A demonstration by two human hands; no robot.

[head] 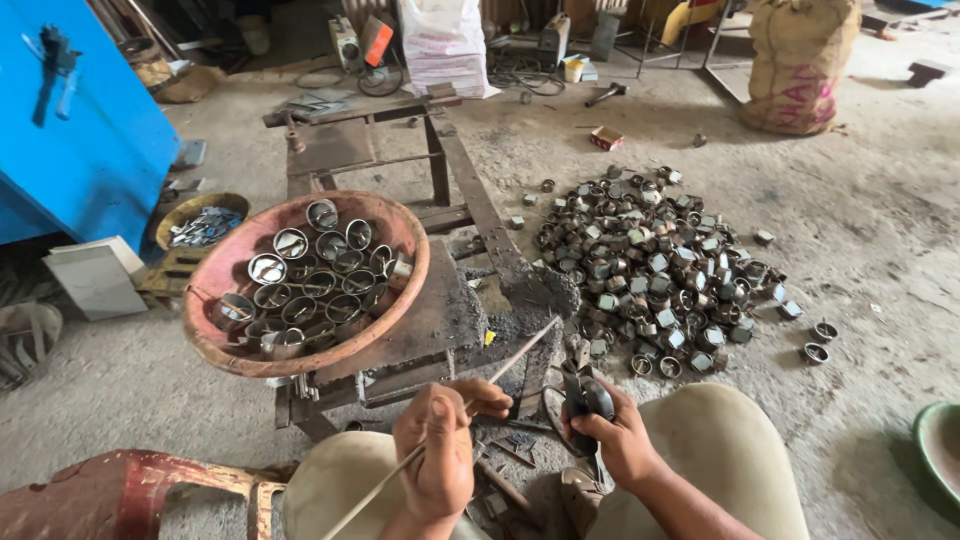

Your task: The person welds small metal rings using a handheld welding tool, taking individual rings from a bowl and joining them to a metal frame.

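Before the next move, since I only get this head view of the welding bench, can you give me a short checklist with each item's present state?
1. Left hand grips the thin rod: ok, fingers closed around it.
2. Right hand holds the black electrode holder: ok.
3. Rod clamped in the holder: not ok, its tip stands apart, over the bench.
4. Red basin of metal rings seated on the bench: ok, though it overhangs the near left edge.
5. A workpiece in place under the rod: cannot tell.
6. Pile of metal rings lies clear of both hands: ok, on the floor beyond.
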